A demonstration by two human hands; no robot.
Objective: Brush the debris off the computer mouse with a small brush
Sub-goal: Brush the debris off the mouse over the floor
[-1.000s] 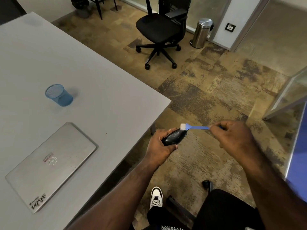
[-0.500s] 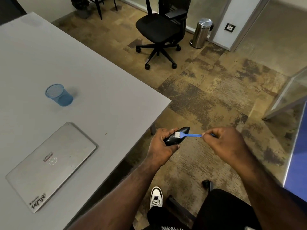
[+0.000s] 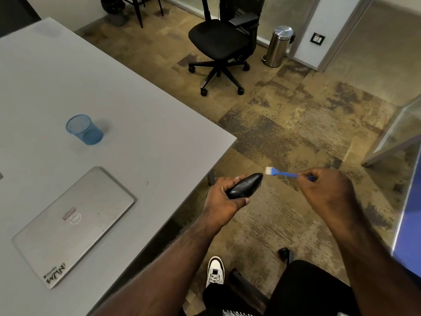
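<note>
A black computer mouse [image 3: 245,187] is held in my left hand [image 3: 222,201], off the table's right edge and above the carpet. Its front tip points up and to the right. My right hand [image 3: 328,192] pinches the blue handle of a small brush [image 3: 281,173]. The brush's white bristles sit just past the mouse's front tip, close to it but off its top surface.
To the left is a grey table [image 3: 136,124] with a closed silver laptop [image 3: 73,226] and a blue mesh cup [image 3: 84,130]. Farther back on the carpet stand a black office chair [image 3: 222,44] and a steel bin [image 3: 278,45]. My shoe [image 3: 215,271] is below.
Half a second ago the bristles lay on the middle of the mouse. The brush has since swept right and up, off the mouse's front tip. My left hand has barely moved.
</note>
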